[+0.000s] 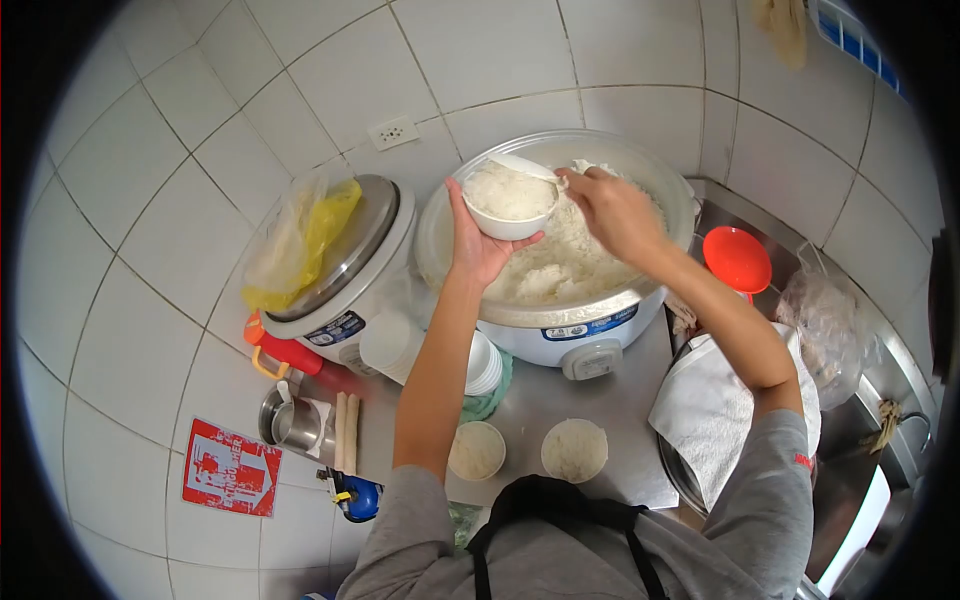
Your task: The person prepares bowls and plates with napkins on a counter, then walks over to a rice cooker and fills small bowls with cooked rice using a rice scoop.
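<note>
My left hand (478, 243) is wrapped round a white bowl (508, 229) heaped with rice, holding it above the left part of a large open rice cooker (520, 345). In my right hand (615, 212) the fingers are closed on the handle end of a white rice paddle (524, 166). The paddle's blade lies over the far edge of the rice in the bowl. Loose white rice (560, 265) fills much of the cooker below both hands. Two white containers of rice, one on the left (477, 450) and one on the right (575, 450), stand on the counter close to my body.
A second cooker (375, 270) with a metal lid and yellow plastic bag (325, 240) stands at left. Stacked white containers (390, 342) sit beside my left forearm. At right are a white cloth (705, 400), a red bowl (738, 258) and a clear bag (820, 320).
</note>
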`<state>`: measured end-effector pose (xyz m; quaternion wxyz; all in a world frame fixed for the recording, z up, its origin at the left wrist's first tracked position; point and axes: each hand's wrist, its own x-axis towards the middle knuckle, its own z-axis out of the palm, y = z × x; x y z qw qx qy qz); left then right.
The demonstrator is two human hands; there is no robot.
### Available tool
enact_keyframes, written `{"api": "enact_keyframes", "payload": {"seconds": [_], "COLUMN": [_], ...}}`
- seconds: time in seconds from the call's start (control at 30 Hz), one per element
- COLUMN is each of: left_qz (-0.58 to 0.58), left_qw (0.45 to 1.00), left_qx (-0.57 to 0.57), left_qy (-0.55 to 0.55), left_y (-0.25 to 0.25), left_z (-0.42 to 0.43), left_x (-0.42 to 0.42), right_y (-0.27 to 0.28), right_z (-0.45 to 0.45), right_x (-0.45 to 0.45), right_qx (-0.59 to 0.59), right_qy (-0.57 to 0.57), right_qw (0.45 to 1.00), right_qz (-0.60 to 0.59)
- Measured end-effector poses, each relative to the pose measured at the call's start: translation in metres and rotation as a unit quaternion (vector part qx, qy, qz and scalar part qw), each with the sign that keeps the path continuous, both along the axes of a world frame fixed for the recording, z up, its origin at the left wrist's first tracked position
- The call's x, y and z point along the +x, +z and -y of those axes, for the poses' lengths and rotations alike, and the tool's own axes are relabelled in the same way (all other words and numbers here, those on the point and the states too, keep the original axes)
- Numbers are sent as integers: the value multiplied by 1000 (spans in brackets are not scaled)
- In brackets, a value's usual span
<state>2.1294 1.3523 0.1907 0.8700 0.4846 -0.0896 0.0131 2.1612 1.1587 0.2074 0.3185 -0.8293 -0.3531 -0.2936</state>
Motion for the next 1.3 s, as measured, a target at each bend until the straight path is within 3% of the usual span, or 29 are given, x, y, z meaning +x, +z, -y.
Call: {"api": "enact_keyframes", "payload": {"seconds": [0.13, 0.27, 0.33, 0.47, 0.57, 0.77, 0.87, 1.0, 1.13, 1.23, 1.3], "left_qz": [1, 10, 9, 0, 21, 37, 30, 24, 54, 74, 52], "left_qw": [991, 995, 998, 996, 995, 996, 997, 998, 994, 992, 990], "left_qx": [105, 75, 38, 60, 87, 76, 65, 4, -76, -89, -118], "left_qy": [80, 63, 51, 69, 49, 41, 41, 56, 56, 50, 59], "left_y": [6, 1, -2, -6, 1, -1, -5, -4, 5, 2, 4], "left_z": [7, 5, 4, 6, 6, -4, -2, 4, 3, -8, -14], "left_x": [-4, 3, 2, 0, -3, -1, -3, -7, -22, -51, -90], "right_y": [35, 25, 23, 51, 55, 47, 41, 53, 53, 33, 10], "right_z": [9, -1, 1, 0, -7, -3, -5, -2, -3, -28, -46], "right_x": [3, -14, -9, 19, 42, -11, -18, 2, 6, -32, -60], "right_qx": [-34, -99, -103, -94, -150, -192, -208, -172, -23, 266, 290], "right_qy": [15, 4, 16, -38, -18, -8, -13, -22, 21, 156, 227], "right_qw": [999, 988, 990, 994, 987, 977, 973, 982, 992, 921, 889], "right_qz": [19, 115, 95, 37, -62, 91, 102, 74, -120, -238, -270]}}
